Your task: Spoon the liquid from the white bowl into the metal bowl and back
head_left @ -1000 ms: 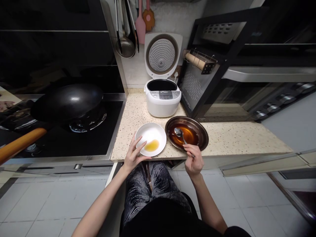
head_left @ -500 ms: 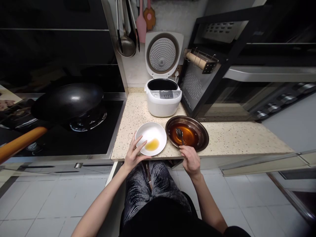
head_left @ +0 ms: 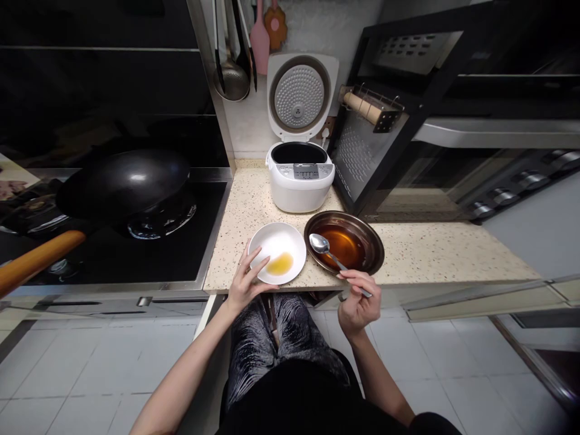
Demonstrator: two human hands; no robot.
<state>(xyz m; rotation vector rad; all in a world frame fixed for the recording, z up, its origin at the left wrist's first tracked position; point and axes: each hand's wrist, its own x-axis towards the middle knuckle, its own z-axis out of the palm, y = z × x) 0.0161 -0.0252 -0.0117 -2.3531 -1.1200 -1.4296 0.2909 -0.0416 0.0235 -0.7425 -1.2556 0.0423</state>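
My left hand (head_left: 247, 281) grips the near left rim of a white bowl (head_left: 272, 238), fingers over the edge and thumb along the front. A small pool of yellow liquid (head_left: 280, 264) lies in that bowl. Between the fingers of my right hand (head_left: 360, 302) is the handle of a metal spoon (head_left: 319, 243). Its head is above the left part of a steel basin (head_left: 375, 248), clear of the amber liquid (head_left: 347, 244) inside. Bowl and basin stand side by side on the speckled counter (head_left: 426, 251).
Behind them stands a white rice cooker (head_left: 301, 190), lid raised. A black wok (head_left: 131, 181) with a wooden handle sits on the stove at left. A dark rack (head_left: 362, 151) and an oven (head_left: 453, 169) fill the right. Utensils such as a skimmer (head_left: 233, 81) hang on the wall.
The spoon has come up out of the amber liquid and moved left, its head now over the basin's left side. My right hand has shifted slightly right; the left hand keeps its place.
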